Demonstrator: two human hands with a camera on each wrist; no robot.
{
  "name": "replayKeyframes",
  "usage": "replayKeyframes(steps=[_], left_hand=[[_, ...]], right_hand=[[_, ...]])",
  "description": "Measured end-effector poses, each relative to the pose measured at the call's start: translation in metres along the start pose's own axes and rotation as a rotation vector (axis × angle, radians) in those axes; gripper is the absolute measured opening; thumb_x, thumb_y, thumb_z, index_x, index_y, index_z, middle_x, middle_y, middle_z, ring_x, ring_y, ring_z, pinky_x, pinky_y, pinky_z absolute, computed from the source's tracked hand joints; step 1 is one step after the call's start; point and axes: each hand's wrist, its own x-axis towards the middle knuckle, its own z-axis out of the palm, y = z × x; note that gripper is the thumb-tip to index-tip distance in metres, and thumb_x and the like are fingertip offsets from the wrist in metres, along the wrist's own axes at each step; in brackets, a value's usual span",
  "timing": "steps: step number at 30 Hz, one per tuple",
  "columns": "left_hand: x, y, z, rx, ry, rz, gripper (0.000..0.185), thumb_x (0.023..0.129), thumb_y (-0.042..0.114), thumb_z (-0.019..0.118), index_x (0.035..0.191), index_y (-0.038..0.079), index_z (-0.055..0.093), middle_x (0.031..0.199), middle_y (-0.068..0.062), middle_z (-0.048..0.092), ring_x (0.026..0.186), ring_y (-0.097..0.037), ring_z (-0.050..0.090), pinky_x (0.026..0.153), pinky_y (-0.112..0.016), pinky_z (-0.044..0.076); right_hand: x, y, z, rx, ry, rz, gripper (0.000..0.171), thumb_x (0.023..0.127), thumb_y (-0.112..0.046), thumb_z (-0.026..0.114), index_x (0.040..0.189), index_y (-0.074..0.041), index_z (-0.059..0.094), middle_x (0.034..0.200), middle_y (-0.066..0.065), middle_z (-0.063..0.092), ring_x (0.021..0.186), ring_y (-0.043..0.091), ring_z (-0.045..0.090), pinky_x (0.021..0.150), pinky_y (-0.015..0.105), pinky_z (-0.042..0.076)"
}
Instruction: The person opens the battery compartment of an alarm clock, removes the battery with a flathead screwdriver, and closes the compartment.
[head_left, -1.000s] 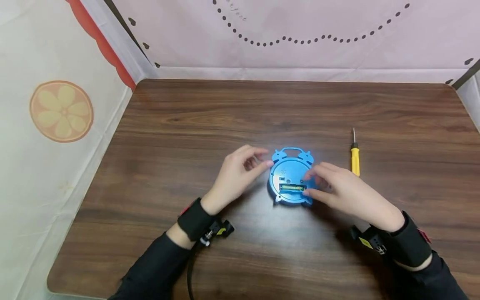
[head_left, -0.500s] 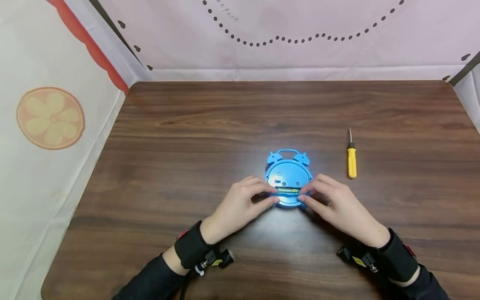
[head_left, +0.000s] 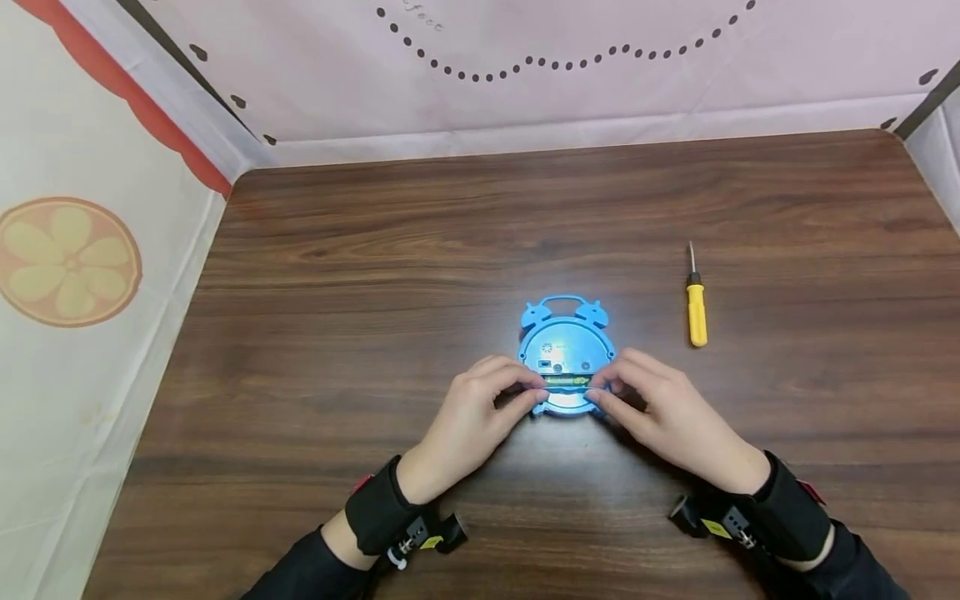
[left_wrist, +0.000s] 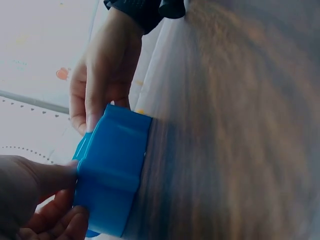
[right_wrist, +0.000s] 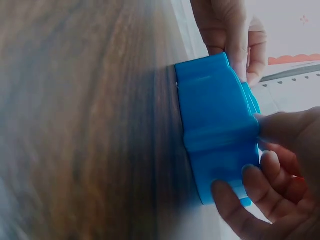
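A blue alarm clock (head_left: pixel 567 346) lies face down on the wooden table, its twin bells and handle pointing away from me. A green-and-yellow battery (head_left: pixel 567 381) shows in the slot across its back. Just below that slot, a thin blue battery cover (head_left: pixel 567 390) stands tilted up from the back, and both wrist views catch its edge. My left hand (head_left: pixel 480 408) pinches the cover's left end between thumb and fingers. At the other end, my right hand (head_left: pixel 660 408) pinches it the same way. Fingertips hide both ends of the slot.
To the right of the clock, a yellow-handled screwdriver (head_left: pixel 697 312) lies on the table (head_left: pixel 375 250), tip pointing away. Printed cloth (head_left: pixel 480 108) hangs behind the table's far edge and along its left side.
My left hand has come down from the clock's upper left edge to the slot, and the right hand has shifted toward it. The tilted cover now shows between them. The head view has shifted.
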Motion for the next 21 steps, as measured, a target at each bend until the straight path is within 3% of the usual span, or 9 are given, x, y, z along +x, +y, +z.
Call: replayKeyframes(steps=[21], left_hand=[[-0.0003,-0.0007,0.0050,0.017,0.004,-0.001,0.006,0.100,0.016,0.066,0.099,0.010,0.069,0.095,0.005,0.063,0.087,-0.007,0.054,0.075,-0.026,0.049]], right_hand=[[0.0028,0.0012,0.0037,-0.105,-0.060,-0.069,0.014,0.099,-0.005,0.063,0.099,-0.016,0.054,0.091,-0.007,0.045,0.079,0.004,0.041,0.066,0.023,0.039]])
